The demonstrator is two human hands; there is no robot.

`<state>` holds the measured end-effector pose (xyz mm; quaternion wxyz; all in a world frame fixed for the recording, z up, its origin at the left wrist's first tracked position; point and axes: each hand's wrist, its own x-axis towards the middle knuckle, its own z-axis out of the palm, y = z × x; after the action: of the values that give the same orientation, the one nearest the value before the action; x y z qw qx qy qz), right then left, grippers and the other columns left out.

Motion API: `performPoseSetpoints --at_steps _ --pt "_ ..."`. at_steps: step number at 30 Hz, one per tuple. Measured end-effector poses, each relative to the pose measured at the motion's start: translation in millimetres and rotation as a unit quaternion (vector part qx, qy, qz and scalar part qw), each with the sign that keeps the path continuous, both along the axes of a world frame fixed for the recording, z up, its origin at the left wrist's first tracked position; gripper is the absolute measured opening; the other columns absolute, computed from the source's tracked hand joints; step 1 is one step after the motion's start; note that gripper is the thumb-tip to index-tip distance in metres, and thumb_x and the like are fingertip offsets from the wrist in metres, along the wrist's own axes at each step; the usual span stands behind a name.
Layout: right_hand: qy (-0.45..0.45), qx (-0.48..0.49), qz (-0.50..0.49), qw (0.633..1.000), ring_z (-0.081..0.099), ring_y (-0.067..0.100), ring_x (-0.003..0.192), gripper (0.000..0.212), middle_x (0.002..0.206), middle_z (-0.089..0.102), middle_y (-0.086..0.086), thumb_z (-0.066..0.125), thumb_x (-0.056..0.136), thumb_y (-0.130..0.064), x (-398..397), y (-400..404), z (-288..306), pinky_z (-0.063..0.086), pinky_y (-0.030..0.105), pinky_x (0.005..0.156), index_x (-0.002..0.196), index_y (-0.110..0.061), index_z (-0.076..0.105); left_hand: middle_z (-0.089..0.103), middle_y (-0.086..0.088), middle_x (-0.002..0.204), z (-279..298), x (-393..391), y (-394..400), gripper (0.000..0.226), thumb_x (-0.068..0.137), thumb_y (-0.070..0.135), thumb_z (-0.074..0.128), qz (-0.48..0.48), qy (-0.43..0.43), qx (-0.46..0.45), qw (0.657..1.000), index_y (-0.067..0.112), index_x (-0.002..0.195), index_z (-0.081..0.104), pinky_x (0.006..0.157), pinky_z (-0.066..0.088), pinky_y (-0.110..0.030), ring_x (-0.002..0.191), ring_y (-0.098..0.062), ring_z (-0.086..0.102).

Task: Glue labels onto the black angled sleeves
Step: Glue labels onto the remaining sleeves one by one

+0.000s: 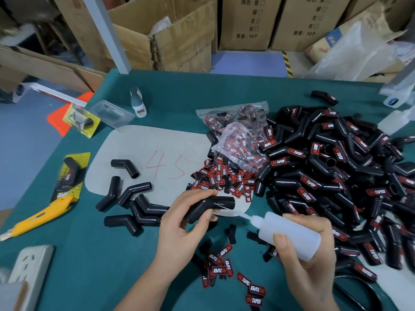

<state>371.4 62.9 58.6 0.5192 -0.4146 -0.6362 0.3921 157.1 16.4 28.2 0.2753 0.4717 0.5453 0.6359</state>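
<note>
- Two hands work at six o'clock over the tabletop (170, 90): the left hand (179, 223) grips a bare black angled sleeve (208, 206), the right hand (307, 248) squeezes a glue bottle (289, 234).
- The nozzle sits at the sleeve's surface; glue appears to be going on, though the bead is hard to see.
- Next, I judge, a label from the loose labels (224, 265) at six o'clock gets pressed on squarely.
</note>
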Motion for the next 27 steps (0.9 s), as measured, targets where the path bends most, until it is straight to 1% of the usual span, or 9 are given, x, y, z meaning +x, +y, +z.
performPoseSetpoints --at_steps 3,6,8,11,15,19,25,27 --pt "-0.008 0.004 0.002 1.0 0.067 -0.004 0.073 0.041 0.112 0.066 -0.029 0.068 0.08 -0.036 -0.4 0.6 0.9 0.05 0.01 0.055 0.115 -0.054 0.059 0.067 -0.001 0.121 0.9 0.1 0.9 0.038 0.097 0.013 0.065 0.003 0.014 0.002 1.0 0.036 0.127 0.072 0.082 0.059 -0.023 0.083 -0.024 0.075" --pt "-0.011 0.009 0.005 1.0 0.068 -0.006 0.082 0.043 0.113 0.065 -0.031 0.068 0.08 -0.035 -0.3 0.7 1.1 0.05 0.008 0.06 0.117 -0.056 0.058 0.067 0.0 0.121 1.1 -0.1 1.0 0.039 0.097 0.013 0.065 0.004 0.022 0.006 1.0 0.036 0.127 0.072 0.083 0.059 -0.022 0.084 -0.023 0.075" --pt "-0.006 0.01 0.004 1.0 0.068 -0.003 0.084 0.043 0.113 0.065 -0.03 0.068 0.08 -0.035 0.0 0.7 0.1 0.051 0.009 0.061 0.117 -0.056 0.058 0.067 -0.002 0.121 0.5 -0.4 1.2 0.038 0.097 0.014 0.065 0.006 0.025 0.004 1.0 0.035 0.127 0.072 0.083 0.059 -0.023 0.082 -0.023 0.075" --pt "0.002 0.012 -0.001 1.0 0.068 0.0 0.083 0.042 0.112 0.066 -0.028 0.069 0.08 -0.035 1.2 0.5 -2.8 0.052 0.011 0.061 0.116 -0.055 0.059 0.066 -0.002 0.12 -0.2 -1.1 1.2 0.037 0.097 0.014 0.065 0.007 0.029 0.002 1.0 0.035 0.127 0.072 0.083 0.059 -0.022 0.082 -0.023 0.076" --pt "-0.002 0.01 0.003 1.0 0.068 -0.001 0.082 0.042 0.112 0.065 -0.027 0.069 0.08 -0.035 0.1 0.9 -1.8 0.052 0.011 0.059 0.117 -0.055 0.058 0.066 0.0 0.121 -0.5 -0.1 0.8 0.039 0.097 0.013 0.065 0.002 0.035 0.006 0.999 0.036 0.128 0.072 0.083 0.059 -0.021 0.083 -0.022 0.076" --pt "-0.007 0.018 0.012 1.0 0.068 -0.004 0.082 0.044 0.112 0.064 -0.031 0.068 0.081 -0.033 -0.3 0.4 0.4 0.051 0.009 0.057 0.117 -0.055 0.057 0.066 -0.002 0.121 -1.4 -0.6 0.6 0.037 0.098 0.013 0.065 0.004 0.035 0.004 0.999 0.033 0.128 0.072 0.083 0.059 -0.023 0.082 -0.023 0.076" --pt "-0.004 0.019 0.001 1.0 0.068 -0.001 0.079 0.043 0.112 0.066 -0.028 0.069 0.08 -0.035 1.6 0.3 -2.7 0.052 0.011 0.057 0.117 -0.055 0.058 0.067 0.0 0.122 -2.4 -0.7 0.2 0.037 0.098 0.015 0.065 0.007 0.05 0.006 0.999 0.035 0.128 0.071 0.084 0.059 -0.026 0.082 -0.022 0.075" --pt "-0.005 0.021 0.004 1.0 0.068 -0.002 0.079 0.043 0.112 0.065 -0.029 0.068 0.081 -0.034 1.2 0.5 -2.1 0.051 0.01 0.057 0.117 -0.055 0.057 0.067 0.001 0.123 -3.0 -0.7 -0.3 0.037 0.098 0.015 0.065 0.008 0.052 0.006 0.999 0.035 0.129 0.071 0.084 0.06 -0.027 0.084 -0.023 0.075"
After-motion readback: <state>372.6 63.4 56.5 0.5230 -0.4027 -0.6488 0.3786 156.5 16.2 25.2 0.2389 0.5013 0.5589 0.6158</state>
